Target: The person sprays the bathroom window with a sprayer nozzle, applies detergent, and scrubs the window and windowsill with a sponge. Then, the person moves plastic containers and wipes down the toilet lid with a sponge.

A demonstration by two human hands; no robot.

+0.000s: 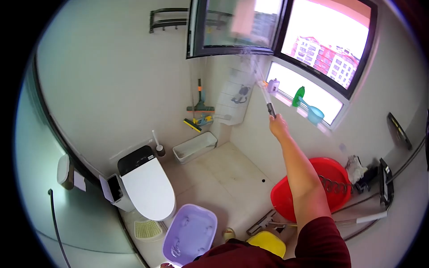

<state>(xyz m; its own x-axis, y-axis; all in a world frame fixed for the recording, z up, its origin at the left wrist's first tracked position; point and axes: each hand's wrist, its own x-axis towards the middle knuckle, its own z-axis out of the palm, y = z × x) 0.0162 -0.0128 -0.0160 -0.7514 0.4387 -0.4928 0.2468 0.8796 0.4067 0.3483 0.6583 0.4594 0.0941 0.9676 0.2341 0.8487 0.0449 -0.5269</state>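
My right hand is stretched forward, with its fingers closed round the dark grip of a long pole. The pale shaft runs up toward the lower edge of the open window sash, where it blurs, so its far end cannot be made out. Beside the shaft, a purple bottle stands on the window sill, along with a green bottle and a light blue dipper. Only a sliver of my left hand shows at the bottom edge, near the purple basin; its fingers are mostly hidden.
A toilet with a white lid stands on the left, a brush beside it. Brushes and a long white tub occupy the far corner. A red tub sits right, a yellow bin near my body, a glass panel left.
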